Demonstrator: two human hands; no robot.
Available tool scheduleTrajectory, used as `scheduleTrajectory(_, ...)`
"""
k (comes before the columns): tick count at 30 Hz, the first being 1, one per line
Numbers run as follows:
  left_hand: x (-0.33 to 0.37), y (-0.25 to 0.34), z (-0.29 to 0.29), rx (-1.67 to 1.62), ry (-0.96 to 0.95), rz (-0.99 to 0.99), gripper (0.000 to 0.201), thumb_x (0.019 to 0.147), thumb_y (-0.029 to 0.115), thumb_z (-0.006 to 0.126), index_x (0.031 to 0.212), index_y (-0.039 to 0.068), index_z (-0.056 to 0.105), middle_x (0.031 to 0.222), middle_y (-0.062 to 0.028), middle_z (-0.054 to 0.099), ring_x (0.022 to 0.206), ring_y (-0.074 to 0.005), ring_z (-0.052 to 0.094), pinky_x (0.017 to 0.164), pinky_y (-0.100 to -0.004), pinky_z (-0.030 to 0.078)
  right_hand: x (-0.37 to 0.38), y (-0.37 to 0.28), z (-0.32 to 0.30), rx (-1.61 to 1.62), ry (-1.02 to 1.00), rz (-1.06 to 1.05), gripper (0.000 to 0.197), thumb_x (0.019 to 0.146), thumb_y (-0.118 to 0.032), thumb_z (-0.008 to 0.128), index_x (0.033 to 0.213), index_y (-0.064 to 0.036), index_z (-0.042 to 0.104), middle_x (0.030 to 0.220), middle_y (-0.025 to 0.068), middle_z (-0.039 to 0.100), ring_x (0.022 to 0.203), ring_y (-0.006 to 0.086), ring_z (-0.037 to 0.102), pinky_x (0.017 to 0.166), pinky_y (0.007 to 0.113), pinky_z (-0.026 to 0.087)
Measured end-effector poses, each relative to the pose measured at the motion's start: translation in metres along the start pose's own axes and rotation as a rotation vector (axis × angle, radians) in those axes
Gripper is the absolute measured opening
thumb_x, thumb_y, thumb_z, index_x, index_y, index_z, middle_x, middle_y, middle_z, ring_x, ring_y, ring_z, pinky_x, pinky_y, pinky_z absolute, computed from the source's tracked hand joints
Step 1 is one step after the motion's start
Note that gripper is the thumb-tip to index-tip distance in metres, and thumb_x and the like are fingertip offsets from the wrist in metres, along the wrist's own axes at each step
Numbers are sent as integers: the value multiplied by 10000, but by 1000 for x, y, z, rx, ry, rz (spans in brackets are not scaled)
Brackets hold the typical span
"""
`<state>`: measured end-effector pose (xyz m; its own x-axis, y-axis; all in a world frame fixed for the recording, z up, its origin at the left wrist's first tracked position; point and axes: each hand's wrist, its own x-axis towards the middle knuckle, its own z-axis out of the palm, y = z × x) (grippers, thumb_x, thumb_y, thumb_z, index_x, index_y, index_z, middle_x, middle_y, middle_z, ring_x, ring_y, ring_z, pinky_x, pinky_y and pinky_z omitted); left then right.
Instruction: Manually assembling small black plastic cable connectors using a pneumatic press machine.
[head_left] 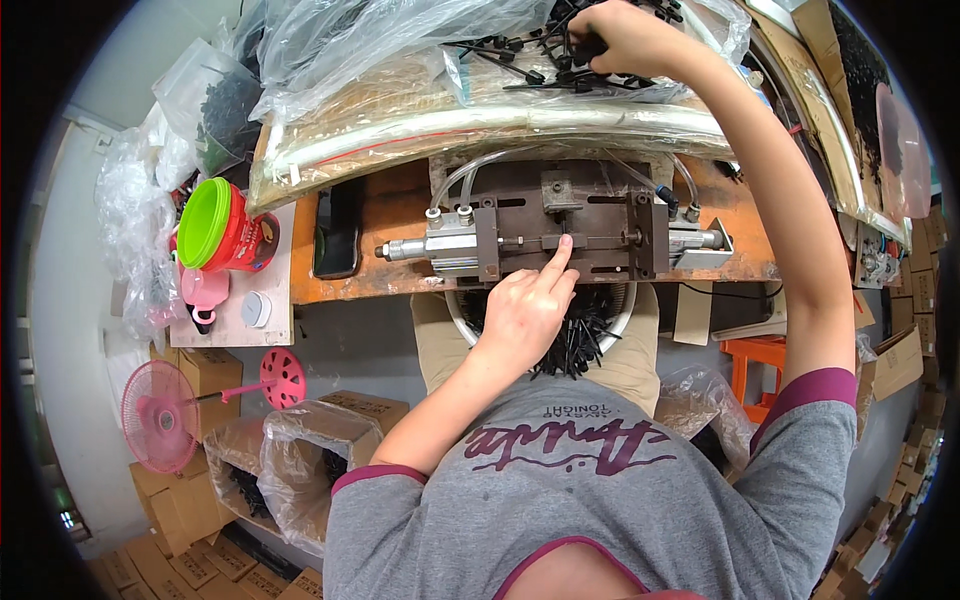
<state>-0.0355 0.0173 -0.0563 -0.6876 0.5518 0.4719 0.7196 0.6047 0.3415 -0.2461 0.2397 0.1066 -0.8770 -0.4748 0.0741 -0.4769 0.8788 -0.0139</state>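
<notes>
My left hand point(522, 312) is over the metal jig point(590, 215) on the bench. Its index finger is stretched out, the tip touching a small block at the jig's middle; the other fingers are partly bent, and no held thing shows. My right hand point(635, 38) reaches far over the bench into a pile of black plastic parts point(575, 75), thin stems with thicker heads. Thumb and fingers close round some of the dark parts. A round tub point(622, 335) on my lap, below the jig, holds many similar black parts; my left hand partly hides it.
Air cylinders point(455, 248) with clear hoses flank the jig. A phone point(338, 230), a red and green bucket point(215, 225) and a white box point(257, 309) stand left. Clear plastic sheeting point(340, 60) covers the raised shelf. A pink fan point(160, 415) and bagged cartons point(320, 450) are lower left.
</notes>
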Motion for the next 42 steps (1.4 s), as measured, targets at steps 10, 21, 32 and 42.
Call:
scheduleTrajectory(10,0,7,-32,-278,-66,45,242,757,204,790,946,73,713,1230,-88,676,749,-251,703,666,-334,563,-33,37,-25,954,455,323,204,799,-150,811,852,-22,662,704,54,669,597,107,634,553,262,498)
scheduleTrajectory(21,31,7,-62,-621,287,-148,393,754,10,808,1132,21,699,1173,-139,685,974,-208,690,777,-326,598,-64,17,15,1566,552,218,217,925,-196,686,1046,-16,680,1012,91,713,726,53,612,675,179,511)
scheduleTrajectory(32,30,1,-69,-1076,203,-242,345,860,-104,663,1201,-59,632,1159,-182,658,980,-220,681,835,-326,600,-149,-86,63,2094,370,261,227,966,-169,620,1070,19,694,1006,98,723,638,34,576,576,184,460)
scheduleTrajectory(42,21,9,-78,-941,150,-134,350,723,-124,779,1058,-62,698,1075,-150,636,890,-199,690,774,-272,614,-158,-103,74,2209,331,304,253,975,-175,599,1053,47,690,985,110,724,603,27,558,556,179,460)
